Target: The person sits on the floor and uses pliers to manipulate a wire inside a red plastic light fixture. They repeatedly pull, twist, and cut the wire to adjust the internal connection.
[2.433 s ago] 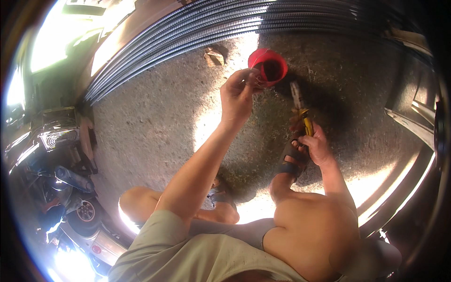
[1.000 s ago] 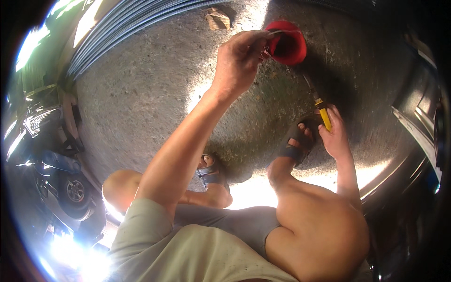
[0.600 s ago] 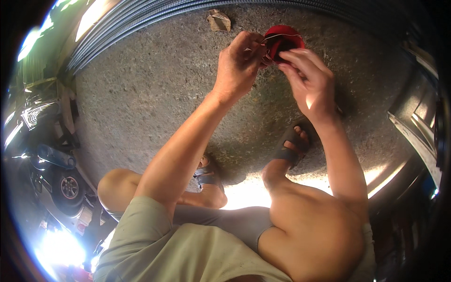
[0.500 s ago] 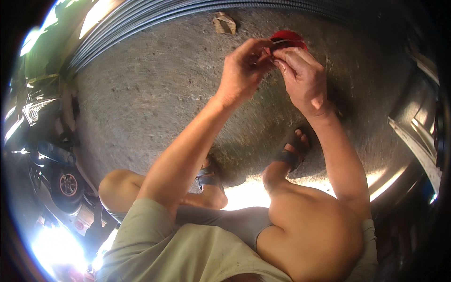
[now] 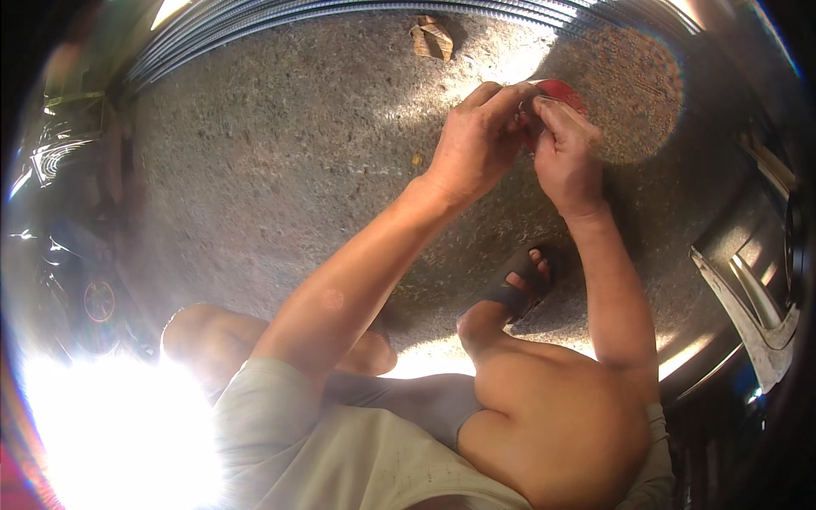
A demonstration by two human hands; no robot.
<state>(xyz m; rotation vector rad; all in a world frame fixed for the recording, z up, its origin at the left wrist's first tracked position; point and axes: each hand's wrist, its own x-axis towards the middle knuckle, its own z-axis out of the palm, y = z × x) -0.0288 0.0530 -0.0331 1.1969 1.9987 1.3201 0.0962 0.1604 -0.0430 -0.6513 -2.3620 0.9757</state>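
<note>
Out in front of me, low over the concrete, my left hand (image 5: 478,140) and my right hand (image 5: 571,161) meet at the fingertips. Between them is a red, round-edged thing (image 5: 564,95); its kind cannot be made out. Part of it shows beyond the right hand's fingers, and a small bit of red shows in the gap between the hands. The fingers of both hands are closed in a pinch on it. My fingers hide most of its near side.
Long ribbed steel bars (image 5: 280,19) lie along the far edge of the rough concrete ground (image 5: 272,161). A crumpled brown scrap (image 5: 433,39) rests near them. At the right stands a pale angular panel (image 5: 739,314). My sandalled foot (image 5: 520,285) is below my hands. Glare covers the lower left.
Both hands and the red thing appear shifted right and slightly lower in the picture. The view itself has turned, and the glare at the lower left has grown.
</note>
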